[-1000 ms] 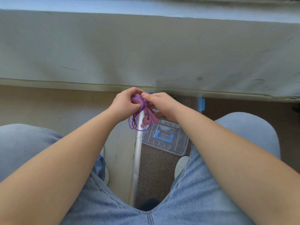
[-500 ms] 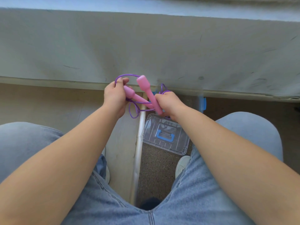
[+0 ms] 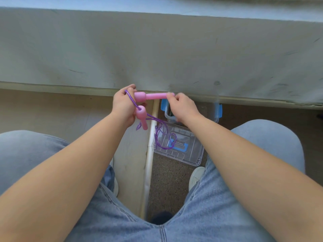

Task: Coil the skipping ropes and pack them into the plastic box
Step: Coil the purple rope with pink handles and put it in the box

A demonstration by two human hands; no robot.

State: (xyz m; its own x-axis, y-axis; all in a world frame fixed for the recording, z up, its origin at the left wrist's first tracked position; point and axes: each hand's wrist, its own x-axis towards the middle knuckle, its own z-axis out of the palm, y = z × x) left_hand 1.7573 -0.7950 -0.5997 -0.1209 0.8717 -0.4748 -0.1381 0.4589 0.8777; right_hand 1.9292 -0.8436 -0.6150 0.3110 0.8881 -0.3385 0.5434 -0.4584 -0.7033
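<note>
Grey-green scuffed wall [image 3: 157, 49] meets a beige and speckled brown floor [image 3: 52, 110], seen from above by a seated person in blue jeans [image 3: 218, 215]. A skipping rope [image 3: 140, 114] with pink handles is held in front of the knees, above the floor. Its upper handle [image 3: 153, 96] lies level between the two hands. The left hand [image 3: 123, 105] has its fingers curled round the thick end of that handle and the purple cord [image 3: 131, 100]. The right hand [image 3: 181, 107] pinches the handle's thin end with bent fingers. The lower handle [image 3: 142, 120] hangs just beside the left palm, pointing down. Loose loops of cord trail down over a clear lid [image 3: 188, 154] with a blue grip, lying flat on the floor. Directly below the right hand stands the clear plastic box [image 3: 217, 110] with blue latches, touching the lid's far edge. A white shoe [image 3: 196, 175] shows near the lid.
</note>
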